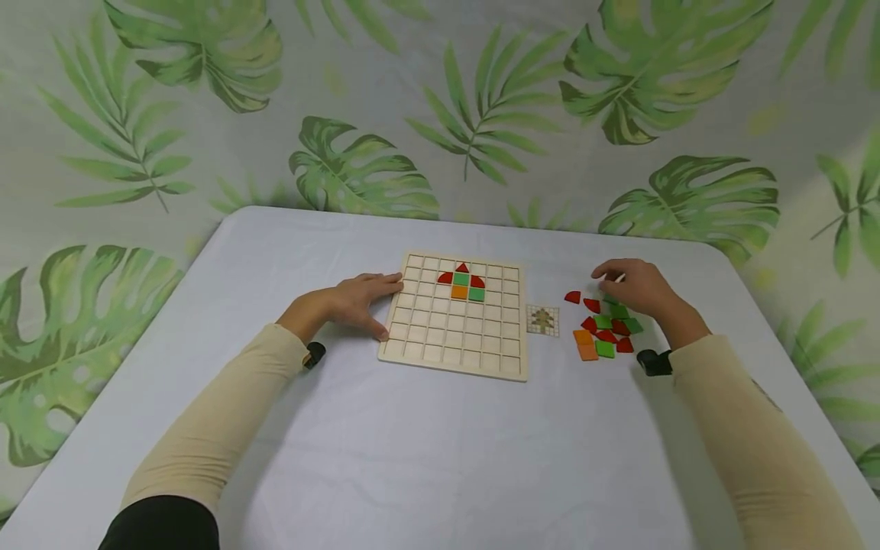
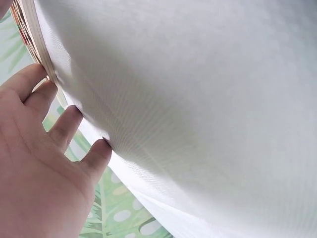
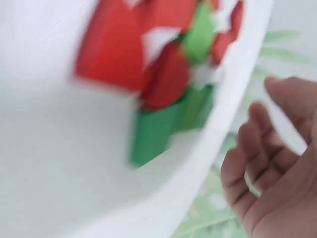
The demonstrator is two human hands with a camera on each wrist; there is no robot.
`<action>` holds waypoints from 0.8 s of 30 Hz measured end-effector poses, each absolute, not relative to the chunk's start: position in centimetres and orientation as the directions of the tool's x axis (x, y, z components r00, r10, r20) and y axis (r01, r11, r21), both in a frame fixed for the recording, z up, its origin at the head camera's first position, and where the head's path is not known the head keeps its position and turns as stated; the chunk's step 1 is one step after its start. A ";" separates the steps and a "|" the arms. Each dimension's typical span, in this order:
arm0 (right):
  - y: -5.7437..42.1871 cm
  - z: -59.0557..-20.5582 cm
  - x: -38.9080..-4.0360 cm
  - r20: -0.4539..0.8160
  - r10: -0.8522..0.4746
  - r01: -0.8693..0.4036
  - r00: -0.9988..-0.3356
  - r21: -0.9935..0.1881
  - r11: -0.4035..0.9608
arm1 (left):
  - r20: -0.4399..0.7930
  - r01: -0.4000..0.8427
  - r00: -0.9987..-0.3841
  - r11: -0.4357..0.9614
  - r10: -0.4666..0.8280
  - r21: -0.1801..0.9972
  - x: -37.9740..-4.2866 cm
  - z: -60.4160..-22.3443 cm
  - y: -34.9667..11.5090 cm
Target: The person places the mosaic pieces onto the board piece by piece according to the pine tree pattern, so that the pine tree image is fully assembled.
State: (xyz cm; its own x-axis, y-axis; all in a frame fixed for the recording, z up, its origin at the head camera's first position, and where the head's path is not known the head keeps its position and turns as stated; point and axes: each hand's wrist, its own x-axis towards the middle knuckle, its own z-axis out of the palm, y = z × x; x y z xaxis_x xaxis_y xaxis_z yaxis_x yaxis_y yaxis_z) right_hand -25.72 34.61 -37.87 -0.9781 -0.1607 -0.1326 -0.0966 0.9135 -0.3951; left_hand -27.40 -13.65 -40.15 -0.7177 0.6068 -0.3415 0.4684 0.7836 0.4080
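Observation:
A wooden grid board lies on the table. Near its top sit several coloured pieces: a red triangle, red quarter rounds, green squares and an orange square. With fingers spread, my left hand rests along the board's left edge; the left wrist view has its fingertips right at that edge. My right hand hovers by the far side of a loose pile of red, green and orange pieces. Its fingers are loosely bent, with nothing between them in the right wrist view.
A small pattern card with a brown gridded figure lies between the board and the loose pieces. White cloth covers the table. Behind it hangs a leaf-print cloth.

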 end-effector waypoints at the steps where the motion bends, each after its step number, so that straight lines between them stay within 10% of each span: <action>1: 35.3 -38.3 -25.7 -0.154 -0.139 -0.071 -0.978 -0.382 0.922 | -0.344 0.468 -0.717 0.785 0.606 0.407 -27.4 -40.2 -13.7; 24: 36.4 -39.9 -26.2 -0.232 -0.051 0.005 -0.971 -0.233 0.972 | -0.327 0.469 -0.716 0.772 0.617 0.429 -27.3 -40.2 -13.8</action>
State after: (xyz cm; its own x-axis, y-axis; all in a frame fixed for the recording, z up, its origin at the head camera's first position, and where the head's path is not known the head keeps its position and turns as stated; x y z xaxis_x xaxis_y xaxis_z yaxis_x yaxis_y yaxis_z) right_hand -26.20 36.43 -39.90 -0.9714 -0.0507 -0.2321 0.0049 0.9725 -0.2329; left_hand -27.31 -13.81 -40.23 -0.7159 0.6166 -0.3274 0.4685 0.7720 0.4295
